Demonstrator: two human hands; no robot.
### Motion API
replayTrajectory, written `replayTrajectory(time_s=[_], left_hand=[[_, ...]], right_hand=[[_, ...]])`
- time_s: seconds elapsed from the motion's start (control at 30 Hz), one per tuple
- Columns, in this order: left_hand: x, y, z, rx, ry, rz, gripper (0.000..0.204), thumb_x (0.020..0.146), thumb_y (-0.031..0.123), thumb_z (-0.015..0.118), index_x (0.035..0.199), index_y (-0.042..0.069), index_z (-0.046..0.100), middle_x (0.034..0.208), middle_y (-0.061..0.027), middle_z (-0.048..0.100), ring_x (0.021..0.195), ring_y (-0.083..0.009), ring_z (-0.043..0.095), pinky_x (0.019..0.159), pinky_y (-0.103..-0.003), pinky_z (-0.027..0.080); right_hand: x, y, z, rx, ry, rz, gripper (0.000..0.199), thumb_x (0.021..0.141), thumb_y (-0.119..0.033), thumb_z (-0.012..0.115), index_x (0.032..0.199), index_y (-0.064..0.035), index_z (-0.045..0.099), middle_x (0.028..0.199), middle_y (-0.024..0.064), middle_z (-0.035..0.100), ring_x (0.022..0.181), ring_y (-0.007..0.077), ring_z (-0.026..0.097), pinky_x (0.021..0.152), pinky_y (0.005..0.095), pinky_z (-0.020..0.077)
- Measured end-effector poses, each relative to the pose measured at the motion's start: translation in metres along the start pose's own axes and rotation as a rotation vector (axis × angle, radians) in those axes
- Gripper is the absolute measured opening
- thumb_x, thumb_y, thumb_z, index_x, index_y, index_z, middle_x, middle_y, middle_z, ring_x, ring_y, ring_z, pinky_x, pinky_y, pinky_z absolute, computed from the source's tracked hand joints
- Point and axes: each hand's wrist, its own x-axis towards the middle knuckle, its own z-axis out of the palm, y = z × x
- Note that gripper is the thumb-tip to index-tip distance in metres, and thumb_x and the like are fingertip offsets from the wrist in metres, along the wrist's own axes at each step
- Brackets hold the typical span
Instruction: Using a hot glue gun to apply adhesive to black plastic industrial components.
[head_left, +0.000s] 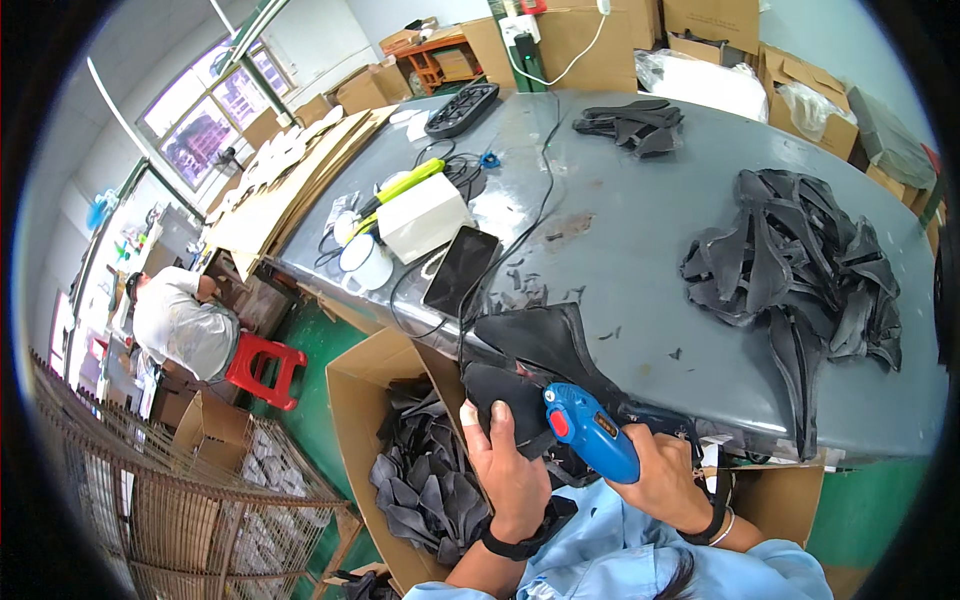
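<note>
At the table's near edge, my left hand (507, 462) is closed on a black moulded piece (545, 340), wide at one end and tapering, with its thumb and fingers on the rounded near part. My right hand (662, 477) grips a blue cordless hand tool (597, 435) with a red button. The tool's head points left and meets the piece close to my left fingers; its working tip is hard to make out. Small dark trimmings (520, 292) lie on the table just beyond the piece.
On the grey table (640, 230) lie a big heap of black pieces (790, 260), a smaller stack (632, 125), a phone (461, 268), a white cup (367, 262) and cables. A cardboard box (350, 400) of black pieces stands left of me. Farther left, a person (185, 322) sits near a red stool (265, 370).
</note>
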Motion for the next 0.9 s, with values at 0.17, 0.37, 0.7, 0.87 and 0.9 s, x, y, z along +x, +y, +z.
replayTrajectory(time_s=[0.17,0.37,0.7,0.87,0.9], left_hand=[[-0.007,-0.008,-0.013,0.136,-0.022,0.242,0.040,0.093,0.009,0.045,0.130,0.002,0.031,0.113,-0.0128,0.053,0.100,-0.0188,0.055,0.088,-0.032,0.045],[-0.014,-0.013,-0.025,0.346,-0.047,0.350,0.038,0.092,0.003,0.044,0.130,0.000,0.036,0.117,-0.0119,0.051,0.103,-0.0169,0.052,0.091,-0.029,0.041],[-0.009,0.015,-0.040,0.608,-0.312,0.206,0.034,0.083,-0.005,0.057,0.117,-0.002,0.053,0.109,-0.0081,0.059,0.098,-0.0133,0.055,0.088,-0.026,0.042],[-0.008,0.020,-0.026,0.860,-0.470,0.251,0.031,0.076,-0.003,0.063,0.107,-0.002,0.059,0.104,-0.0122,0.062,0.093,-0.0174,0.059,0.083,-0.028,0.045],[-0.004,0.007,-0.022,0.747,-0.355,0.619,0.027,0.074,-0.003,0.061,0.101,-0.002,0.060,0.099,-0.0149,0.063,0.093,-0.0241,0.060,0.082,-0.030,0.047]], right_hand=[[-0.002,-0.008,0.006,-0.001,-0.030,-0.076,0.046,0.063,-0.013,0.074,0.100,0.0000,0.050,0.067,0.0133,0.061,0.058,0.0307,0.062,0.055,0.0371,0.0474],[0.000,-0.018,0.008,0.007,-0.015,-0.102,0.045,0.063,-0.013,0.074,0.098,0.0005,0.050,0.066,0.0129,0.060,0.056,0.0290,0.061,0.052,0.0362,0.0465],[0.033,-0.025,-0.024,-0.013,0.050,0.010,0.048,0.066,-0.020,0.080,0.099,0.0001,0.051,0.076,0.0128,0.063,0.067,0.0250,0.064,0.060,0.0316,0.0494],[0.057,-0.024,-0.044,0.514,-0.083,0.203,0.054,0.070,-0.026,0.076,0.107,0.0004,0.048,0.093,0.0194,0.061,0.085,0.0332,0.064,0.072,0.0356,0.0488],[0.057,-0.017,-0.039,0.495,-0.025,0.158,0.053,0.070,-0.026,0.076,0.108,-0.0008,0.048,0.089,0.0165,0.062,0.080,0.0279,0.064,0.072,0.0349,0.0484]])
